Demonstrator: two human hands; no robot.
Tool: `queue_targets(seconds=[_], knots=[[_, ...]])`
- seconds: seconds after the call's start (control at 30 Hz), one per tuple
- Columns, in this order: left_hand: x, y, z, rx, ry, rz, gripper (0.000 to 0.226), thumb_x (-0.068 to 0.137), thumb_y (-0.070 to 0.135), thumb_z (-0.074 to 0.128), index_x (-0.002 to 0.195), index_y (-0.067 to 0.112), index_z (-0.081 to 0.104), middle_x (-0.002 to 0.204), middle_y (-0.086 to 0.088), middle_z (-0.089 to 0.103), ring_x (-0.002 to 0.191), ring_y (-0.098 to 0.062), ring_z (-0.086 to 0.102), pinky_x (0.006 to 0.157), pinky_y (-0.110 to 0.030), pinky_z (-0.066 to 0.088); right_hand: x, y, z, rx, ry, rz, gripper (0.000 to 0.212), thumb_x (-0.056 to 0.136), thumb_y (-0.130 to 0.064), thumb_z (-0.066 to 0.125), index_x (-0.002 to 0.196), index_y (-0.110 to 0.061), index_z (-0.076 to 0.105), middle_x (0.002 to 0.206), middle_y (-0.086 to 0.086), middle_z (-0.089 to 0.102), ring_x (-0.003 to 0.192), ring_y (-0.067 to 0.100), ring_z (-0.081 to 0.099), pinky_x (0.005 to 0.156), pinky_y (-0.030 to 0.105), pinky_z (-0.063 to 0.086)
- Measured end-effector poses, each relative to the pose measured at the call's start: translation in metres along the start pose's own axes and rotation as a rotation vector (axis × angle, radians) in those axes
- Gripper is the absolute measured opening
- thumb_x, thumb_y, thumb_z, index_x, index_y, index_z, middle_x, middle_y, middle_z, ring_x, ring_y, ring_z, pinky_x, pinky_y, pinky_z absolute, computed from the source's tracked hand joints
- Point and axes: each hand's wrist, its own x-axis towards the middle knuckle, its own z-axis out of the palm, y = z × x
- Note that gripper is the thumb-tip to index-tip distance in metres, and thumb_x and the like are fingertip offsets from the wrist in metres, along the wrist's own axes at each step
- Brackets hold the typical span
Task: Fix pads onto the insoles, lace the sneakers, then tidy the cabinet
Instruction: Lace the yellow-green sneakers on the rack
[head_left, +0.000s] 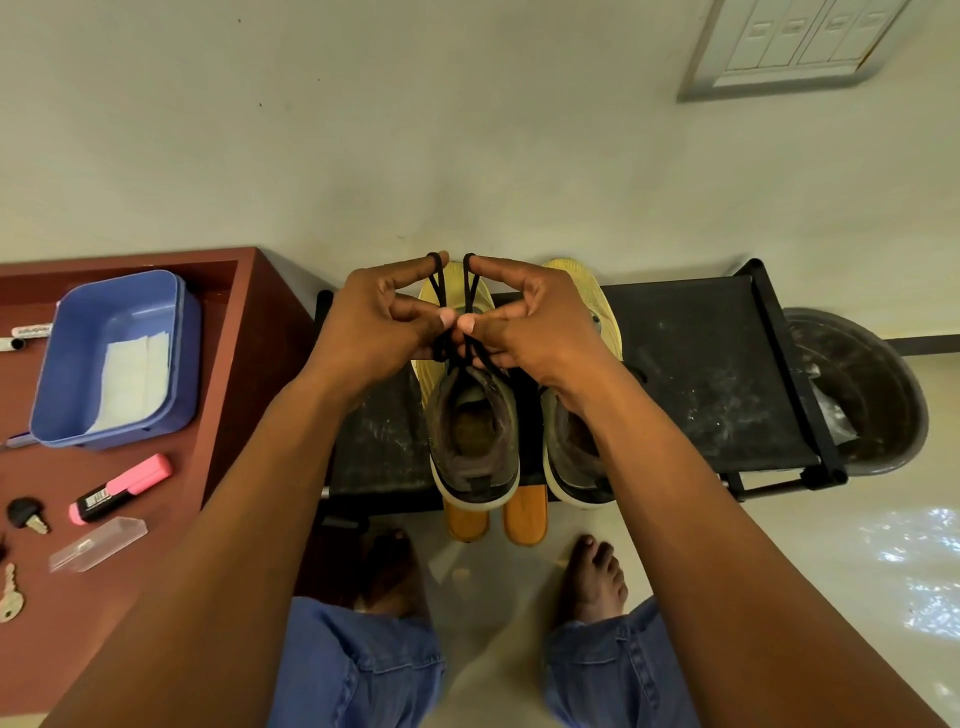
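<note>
Two dark grey sneakers stand side by side on a black rack (701, 374), the left sneaker (475, 441) fully shown, the right sneaker (571, 457) partly behind my forearm. My left hand (374, 322) and my right hand (530, 322) hover over the left sneaker's front. Each pinches a loop of the black lace (454, 306) between thumb and fingers, with the loop tops hooked over the forefingers. Two yellow insoles (608, 312) lie under the shoes, mostly covered. In the blue tub (57, 364) on the cabinet lie white pads (132, 379).
The reddish-brown cabinet top (223, 364) at left carries the tub, a pink highlighter (122, 488), a clear plastic case (96, 543), keys (26, 514) and a marker. Orange sandals (524, 514) poke out below the rack. A dark basin (862, 389) sits at right. My bare feet stand on the floor.
</note>
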Motion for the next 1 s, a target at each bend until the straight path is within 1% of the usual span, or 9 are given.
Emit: queue_targets(seconds=[0.1, 0.3, 0.43, 0.53, 0.63, 0.7, 0.8, 0.87, 1.0], knots=[[-0.001, 0.001, -0.002, 0.011, -0.05, -0.025, 0.075, 0.09, -0.007, 0.072, 0.154, 0.022, 0.045, 0.092, -0.008, 0.081, 0.091, -0.019, 0.078, 0.08, -0.033, 0.064, 0.0, -0.001, -0.002, -0.006, -0.02, 0.014, 0.075, 0.086, 0.009, 0.075, 0.15, -0.022, 0.051, 0.09, 0.018, 0.079, 0.089, 0.035, 0.077, 0.08, 0.049, 0.064], [0.001, 0.0, -0.001, 0.09, -0.028, 0.021, 0.075, 0.092, 0.003, 0.073, 0.156, 0.026, 0.042, 0.091, -0.004, 0.081, 0.088, -0.017, 0.079, 0.081, -0.039, 0.065, -0.001, 0.001, -0.002, -0.01, -0.024, -0.01, 0.075, 0.087, 0.005, 0.076, 0.151, -0.024, 0.049, 0.088, 0.018, 0.079, 0.086, 0.034, 0.077, 0.078, 0.048, 0.064], [0.002, -0.002, -0.005, 0.195, -0.06, 0.049, 0.082, 0.09, 0.005, 0.076, 0.157, 0.031, 0.039, 0.089, -0.002, 0.081, 0.084, -0.017, 0.079, 0.088, -0.04, 0.063, -0.001, 0.001, -0.003, -0.019, -0.022, -0.021, 0.073, 0.087, 0.004, 0.076, 0.149, -0.024, 0.051, 0.085, 0.015, 0.079, 0.084, 0.035, 0.077, 0.077, 0.046, 0.064], [0.001, -0.002, -0.004, 0.249, -0.055, 0.084, 0.075, 0.087, 0.005, 0.08, 0.151, 0.027, 0.047, 0.084, -0.001, 0.08, 0.079, -0.015, 0.078, 0.089, -0.038, 0.061, 0.0, 0.002, -0.004, -0.044, -0.007, -0.035, 0.053, 0.086, 0.004, 0.078, 0.13, -0.02, 0.059, 0.08, 0.015, 0.078, 0.08, 0.036, 0.077, 0.076, 0.052, 0.064], [0.001, -0.001, -0.002, 0.268, -0.018, 0.092, 0.056, 0.085, 0.004, 0.082, 0.13, 0.02, 0.052, 0.08, -0.002, 0.078, 0.074, -0.015, 0.078, 0.084, -0.044, 0.063, 0.002, 0.003, -0.005, -0.084, 0.031, -0.034, 0.023, 0.085, 0.002, 0.079, 0.099, -0.009, 0.064, 0.076, 0.016, 0.077, 0.076, 0.037, 0.077, 0.075, 0.053, 0.064], [0.0, -0.002, -0.001, 0.293, 0.003, 0.096, 0.056, 0.084, 0.005, 0.083, 0.124, 0.021, 0.047, 0.08, -0.001, 0.078, 0.075, -0.016, 0.077, 0.084, -0.048, 0.063, 0.002, 0.001, -0.006, -0.097, 0.017, -0.021, 0.014, 0.085, 0.003, 0.079, 0.09, -0.003, 0.068, 0.077, 0.02, 0.076, 0.071, 0.036, 0.075, 0.071, 0.045, 0.065], [0.0, -0.001, 0.0, 0.366, 0.02, 0.132, 0.063, 0.083, 0.004, 0.083, 0.128, 0.023, 0.042, 0.08, 0.002, 0.076, 0.076, -0.012, 0.076, 0.084, -0.047, 0.063, -0.003, -0.004, -0.007, -0.064, -0.024, 0.019, 0.008, 0.087, 0.004, 0.077, 0.091, 0.002, 0.07, 0.084, 0.025, 0.076, 0.059, 0.019, 0.071, 0.054, 0.022, 0.059], [-0.001, 0.001, 0.001, 0.432, 0.017, 0.179, 0.074, 0.083, 0.002, 0.082, 0.139, 0.025, 0.04, 0.08, 0.004, 0.075, 0.075, -0.008, 0.075, 0.084, -0.042, 0.063, -0.004, -0.005, -0.007, -0.052, -0.037, 0.035, 0.012, 0.087, 0.002, 0.078, 0.096, 0.006, 0.071, 0.086, 0.023, 0.076, 0.056, 0.012, 0.07, 0.053, 0.019, 0.057], [-0.001, 0.003, 0.006, 0.532, -0.016, 0.281, 0.093, 0.083, -0.001, 0.078, 0.155, 0.036, 0.032, 0.085, 0.009, 0.076, 0.077, -0.004, 0.072, 0.083, -0.03, 0.062, -0.003, -0.003, -0.009, -0.086, -0.035, 0.027, 0.026, 0.081, -0.016, 0.087, 0.094, 0.004, 0.076, 0.083, 0.018, 0.078, 0.065, 0.02, 0.072, 0.057, 0.02, 0.057]])
